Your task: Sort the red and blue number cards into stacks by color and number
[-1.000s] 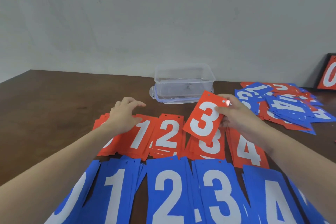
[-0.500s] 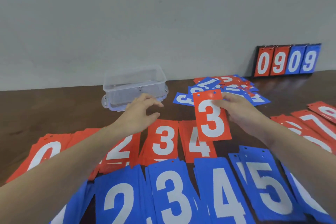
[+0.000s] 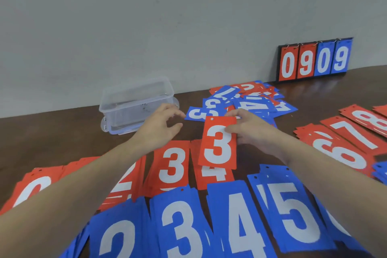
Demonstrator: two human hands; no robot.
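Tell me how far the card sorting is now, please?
Mostly done, it seems. Done: a red row, with a red 3 stack, and a blue row, with a blue 4 stack, lie sorted. In hand: the right hand holds a red 3 card; the left hand hovers open. Left: a mixed pile beyond the hands.

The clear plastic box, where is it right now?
In the head view the clear plastic box stands left of centre by the wall, just beyond the left hand, left of the mixed card pile.

I count one clear plastic box (image 3: 137, 105), one scoreboard (image 3: 315, 59) showing four digits, and my two hands.
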